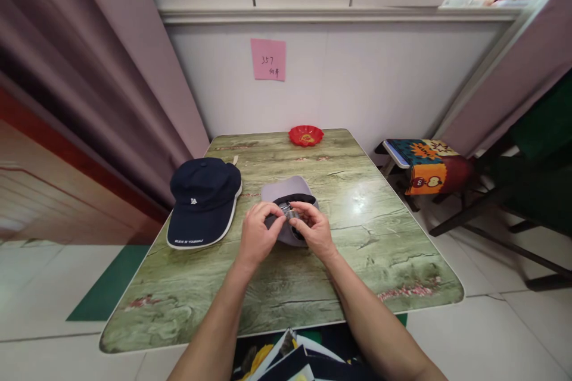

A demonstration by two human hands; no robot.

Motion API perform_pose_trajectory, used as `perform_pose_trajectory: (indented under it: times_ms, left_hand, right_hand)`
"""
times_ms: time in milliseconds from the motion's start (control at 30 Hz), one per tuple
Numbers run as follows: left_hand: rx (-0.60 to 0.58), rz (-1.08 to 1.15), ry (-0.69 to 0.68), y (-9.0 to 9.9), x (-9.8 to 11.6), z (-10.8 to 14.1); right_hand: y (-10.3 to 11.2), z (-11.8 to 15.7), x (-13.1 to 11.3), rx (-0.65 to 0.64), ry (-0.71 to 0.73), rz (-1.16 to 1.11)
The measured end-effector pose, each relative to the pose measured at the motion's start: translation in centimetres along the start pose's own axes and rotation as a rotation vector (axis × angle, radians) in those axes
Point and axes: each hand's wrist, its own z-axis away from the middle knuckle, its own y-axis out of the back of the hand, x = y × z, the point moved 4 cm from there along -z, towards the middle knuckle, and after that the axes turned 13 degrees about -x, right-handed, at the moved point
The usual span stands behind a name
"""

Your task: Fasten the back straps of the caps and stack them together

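A light purple-grey cap (289, 188) lies on the table with its brim pointing away from me and its dark inside showing. Over its near side, my left hand (263, 231) pinches a small shiny, silvery piece (289, 212) between thumb and fingers. My right hand (314, 230) grips the same piece from the other side, thumb and fingertips close together. Whether this piece is the cap's strap buckle, I cannot tell; fingers cover part of it. To the left sits a navy cap (204, 196) with a white-edged brim, apart from both hands.
The wood-patterned table (370, 250) has rounded corners. A red scalloped dish (306, 136) stands at its far edge, near the wall with a pink note (268, 60). To the right are a stool with a colourful cover (429, 158) and a dark chair (531, 202).
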Motion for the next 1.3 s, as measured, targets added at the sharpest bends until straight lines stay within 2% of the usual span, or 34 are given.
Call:
perform_pose_trajectory:
  times_ms: [133, 233, 567, 867, 1033, 1200, 1300]
  left_hand:
    - [-0.138, 0.360, 0.149, -0.8, -1.8, -0.1]
    - [-0.190, 0.474, 0.208, -1.1, -2.3, 0.1]
    - [-0.226, 0.533, 0.237, -0.8, -2.0, 0.2]
    - [-0.205, 0.474, 0.192, -1.3, -1.9, 0.1]
    - [-0.175, 0.490, 0.224, -1.5, -2.4, 0.0]
    - [-0.170, 0.549, 0.240, -1.4, -2.2, 0.2]
    - [-0.188, 0.599, 0.246, -1.4, -2.1, 0.4]
  right_hand:
    - [-0.5, 0.1, -0.3, -0.020, -0.020, -0.070]
    - [-0.7, 0.2, -0.3, -0.044, -0.045, -0.135]
    - [-0.8, 0.1, 0.1, -0.104, -0.069, -0.135]
    - [-0.5, 0.1, 0.1, -0.122, -0.023, 0.007]
    - [-0.4, 0.1, -0.6, -0.094, 0.018, 0.155]
    - [-0.3, 0.3, -0.3, -0.039, -0.042, 0.069]
    - [-0.1, 0.4, -0.5, 0.014, -0.032, 0.174]
